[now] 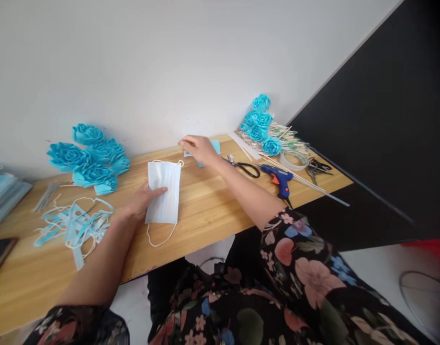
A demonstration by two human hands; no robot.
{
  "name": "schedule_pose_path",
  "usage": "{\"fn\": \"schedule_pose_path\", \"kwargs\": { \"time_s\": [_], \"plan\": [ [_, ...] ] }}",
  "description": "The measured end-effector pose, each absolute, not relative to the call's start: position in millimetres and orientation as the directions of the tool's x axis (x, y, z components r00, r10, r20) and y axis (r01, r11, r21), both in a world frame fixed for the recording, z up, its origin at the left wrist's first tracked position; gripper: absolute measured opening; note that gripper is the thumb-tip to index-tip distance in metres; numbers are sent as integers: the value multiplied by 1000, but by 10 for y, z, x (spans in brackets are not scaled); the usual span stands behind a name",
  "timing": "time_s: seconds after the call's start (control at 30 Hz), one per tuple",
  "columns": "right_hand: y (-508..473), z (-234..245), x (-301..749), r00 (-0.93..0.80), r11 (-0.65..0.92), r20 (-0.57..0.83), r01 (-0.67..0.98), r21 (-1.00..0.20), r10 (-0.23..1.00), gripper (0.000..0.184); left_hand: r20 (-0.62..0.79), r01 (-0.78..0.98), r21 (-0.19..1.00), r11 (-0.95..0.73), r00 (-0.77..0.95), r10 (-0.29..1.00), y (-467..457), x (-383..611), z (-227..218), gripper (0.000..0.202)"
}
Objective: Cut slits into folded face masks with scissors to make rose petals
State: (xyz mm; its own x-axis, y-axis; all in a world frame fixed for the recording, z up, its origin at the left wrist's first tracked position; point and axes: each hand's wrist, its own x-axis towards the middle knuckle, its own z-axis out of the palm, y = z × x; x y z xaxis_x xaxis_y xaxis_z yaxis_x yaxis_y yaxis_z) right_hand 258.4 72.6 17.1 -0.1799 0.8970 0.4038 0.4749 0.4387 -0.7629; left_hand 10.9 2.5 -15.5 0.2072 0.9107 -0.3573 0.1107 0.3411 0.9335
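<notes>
The left hand holds a white face mask by its left edge, thumb lying across the top of the fabric and the other fingers hidden under it; the mask lies flat on the wooden table, near the front edge, with one ear loop trailing toward the person and the other curling at its far end. The right hand reaches further back, close to the wall, palm down with its fingers curled onto a small blue sheet; whether it pinches the sheet or only presses on it I cannot tell.

Just right of that hand lie black-handled scissors; beyond them a blue glue gun with an orange trigger, a long thin stick crossing behind it, a roll of clear tape and a second dark pair of scissors. At the far right corner a pile of wooden sticks carries a cluster of blue flowers; a larger bunch of blue roses rests against the wall on the left. In front of that bunch sits a tangle of blue and white strips, well apart from the mask; a stack of masks shows at the left edge.
</notes>
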Motion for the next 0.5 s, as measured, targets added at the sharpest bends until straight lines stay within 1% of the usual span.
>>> {"fn": "schedule_pose_path", "kwargs": {
  "time_s": [0.07, 0.1, 0.17, 0.23, 0.27, 0.3, 0.37, 0.43, 0.5],
  "plan": [
    [693, 359, 2894, -204, 408, 367, 635, -656, 907, 26, -363, 90, 932, 352, 209, 908, 34, 100, -180, 53],
    [646, 439, 3065, -169, 360, 353, 718, -596, 920, 26, -369, 81, 929, 360, 212, 905, 38, 97, -193, 52],
    [499, 537, 3390, -53, 193, 308, 873, -447, 950, 26, -379, 68, 925, 373, 219, 899, 41, 95, -211, 51],
    [316, 539, 3632, 80, -34, 186, 971, -238, 979, 28, -372, 58, 928, 369, 217, 902, 43, 99, -216, 51],
    [224, 509, 3707, 111, -96, 103, 985, -142, 989, 28, -368, 57, 929, 365, 216, 904, 44, 101, -216, 50],
    [136, 466, 3750, 125, -123, 12, 989, -76, 992, 28, -366, 59, 930, 362, 215, 905, 46, 104, -215, 49],
    [-16, 369, 3759, 113, -111, -107, 994, 20, 988, 40, -366, 64, 931, 360, 215, 906, 51, 107, -215, 47],
    [-143, 294, 3708, 91, -78, -136, 992, 96, 987, 46, -361, 61, 932, 356, 215, 907, 58, 106, -220, 45],
    [-257, 258, 3643, 65, -47, -134, 991, 127, 989, 45, -343, 49, 939, 341, 221, 913, 64, 101, -231, 47]
  ]
}}
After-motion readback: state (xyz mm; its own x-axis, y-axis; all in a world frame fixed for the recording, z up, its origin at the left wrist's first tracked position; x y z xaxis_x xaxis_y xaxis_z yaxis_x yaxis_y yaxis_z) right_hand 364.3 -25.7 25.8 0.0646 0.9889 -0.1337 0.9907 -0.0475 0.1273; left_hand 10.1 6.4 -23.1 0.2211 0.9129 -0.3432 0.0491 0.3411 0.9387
